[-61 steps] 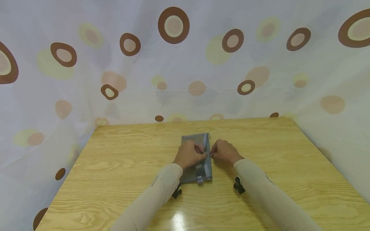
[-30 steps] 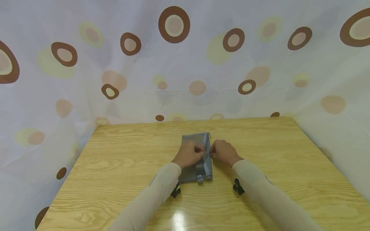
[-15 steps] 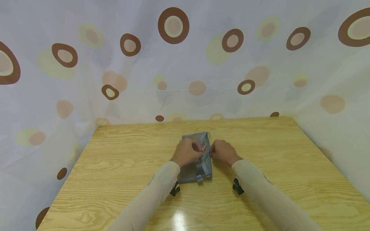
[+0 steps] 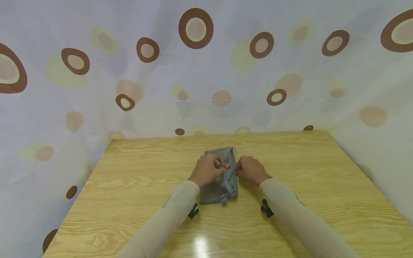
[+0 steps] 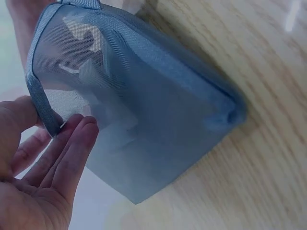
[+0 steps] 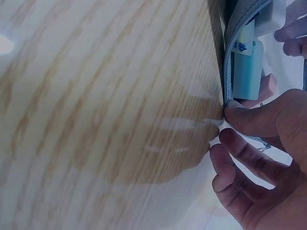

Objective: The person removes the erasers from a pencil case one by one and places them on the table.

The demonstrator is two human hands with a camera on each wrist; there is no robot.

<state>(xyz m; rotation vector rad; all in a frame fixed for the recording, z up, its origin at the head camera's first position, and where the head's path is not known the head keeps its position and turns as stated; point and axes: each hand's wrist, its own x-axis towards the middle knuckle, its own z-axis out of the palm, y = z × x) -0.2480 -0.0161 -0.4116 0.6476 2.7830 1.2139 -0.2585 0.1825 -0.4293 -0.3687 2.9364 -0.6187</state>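
Note:
A grey-blue mesh zip pouch lies on the wooden table between the two hands. Its zipped side faces right and gapes. My left hand pinches one edge of the opening between thumb and fingers; in the left wrist view that edge band is lifted away from the mesh. The opposite edge is pinched by my right hand. Inside the mouth, the right wrist view has a teal block, a pink block, a white block and a pale yellow piece. Their exact kind is unclear.
The wood-grain table stretches out on both sides of the pouch. Behind it and along both sides hangs a white sheet with brown and yellow rings. A small fabric tab sticks out at the pouch's near end.
My left hand has shifted slightly left and away, drawing its edge back. The pouch's mouth has widened, and coloured contents now show. The right hand has stayed nearly in place.

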